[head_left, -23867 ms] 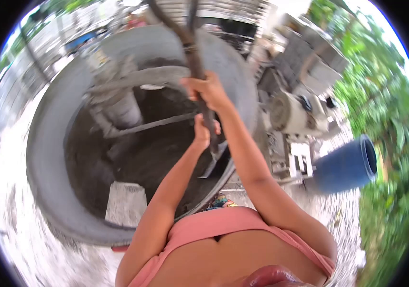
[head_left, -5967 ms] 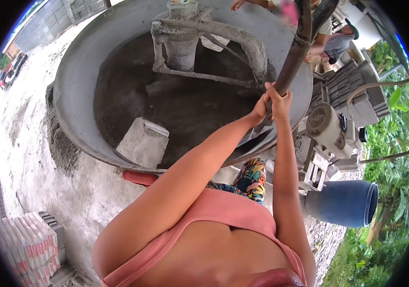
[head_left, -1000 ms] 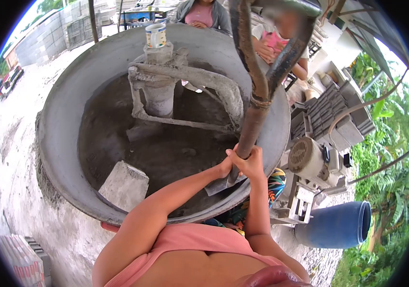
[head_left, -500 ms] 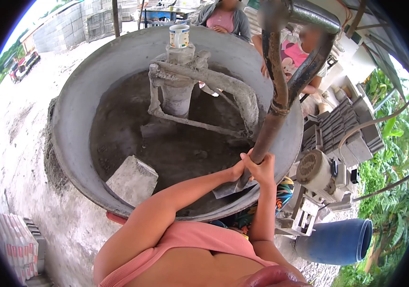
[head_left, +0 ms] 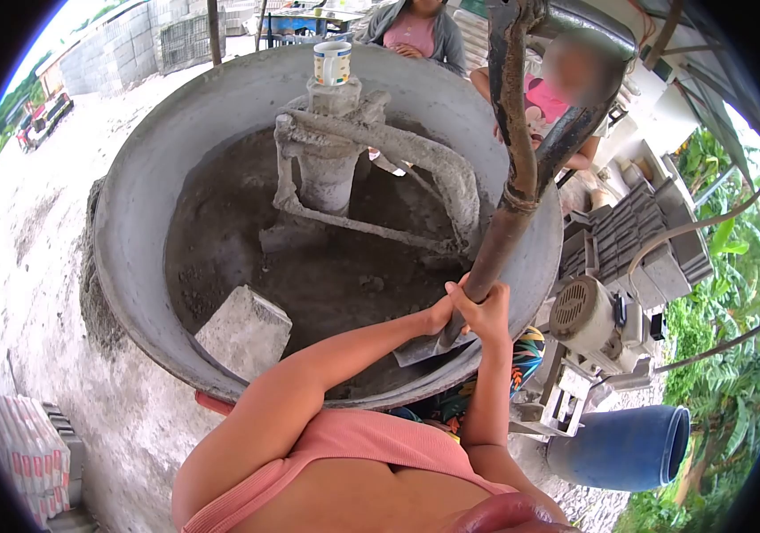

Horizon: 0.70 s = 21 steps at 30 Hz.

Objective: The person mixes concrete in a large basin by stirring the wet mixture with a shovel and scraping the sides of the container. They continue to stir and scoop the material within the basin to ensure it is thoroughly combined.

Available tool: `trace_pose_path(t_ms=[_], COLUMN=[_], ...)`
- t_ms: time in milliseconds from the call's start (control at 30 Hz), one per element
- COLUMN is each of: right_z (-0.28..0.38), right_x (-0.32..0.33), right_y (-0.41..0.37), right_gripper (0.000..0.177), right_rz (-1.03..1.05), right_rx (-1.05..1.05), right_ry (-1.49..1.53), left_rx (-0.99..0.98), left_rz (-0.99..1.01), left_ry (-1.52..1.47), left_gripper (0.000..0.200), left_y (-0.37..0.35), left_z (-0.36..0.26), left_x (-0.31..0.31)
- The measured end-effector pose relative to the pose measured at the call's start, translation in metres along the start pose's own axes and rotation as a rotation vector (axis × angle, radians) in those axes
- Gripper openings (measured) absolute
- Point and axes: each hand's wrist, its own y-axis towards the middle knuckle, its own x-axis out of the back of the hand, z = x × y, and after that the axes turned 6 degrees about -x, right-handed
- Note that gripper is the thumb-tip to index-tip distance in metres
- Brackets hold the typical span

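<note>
Both of my hands grip the lower shaft of a shovel [head_left: 506, 233]. My left hand [head_left: 439, 314] is closed against the shaft's lower end, and my right hand [head_left: 488, 313] wraps round it just beside. The forked handle rises close to the camera at the top right. Below my hands the blade [head_left: 423, 350] is partly visible inside the rim of a big round mixing drum [head_left: 136, 186]. Dark grey mix [head_left: 220, 231] covers the drum's floor. A cement-crusted mixer frame [head_left: 380, 142] stands in the middle, topped by a patterned white mug [head_left: 333, 64].
A pale block [head_left: 244, 336] leans inside the near left wall. Two people stand beyond the drum, one in a grey jacket [head_left: 451, 40]. To the right are a motor [head_left: 582, 309], a blue barrel [head_left: 615, 449] and stacked blocks [head_left: 633, 226]. Stacked bags [head_left: 29, 453] lie lower left.
The view has shifted very slightly. My hands keep the same hold on the shovel, and the drum's contents look the same.
</note>
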Motion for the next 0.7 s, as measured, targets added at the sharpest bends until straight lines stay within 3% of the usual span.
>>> trace_pose_path(t_ms=[100, 600, 700], right_z=[0.001, 0.0026, 0.0075], right_x=[0.0001, -0.0004, -0.0011], right_y=[-0.0006, -0.0005, -0.0013], right_gripper=[0.024, 0.025, 0.018], right_rz=[0.01, 0.021, 0.024], right_rx=[-0.041, -0.026, -0.042], right_ry=[0.035, 0.026, 0.04], left_rx=[-0.034, -0.035, -0.033], left_rz=[-0.061, -0.011, -0.033], left_ry=[-0.042, -0.044, -0.051], left_gripper=[0.034, 0.035, 0.037], left_y=[-0.0005, 0.0002, -0.0012], left_z=[-0.0043, -0.0036, -0.0009], left_x=[-0.0067, -0.0025, 0.0])
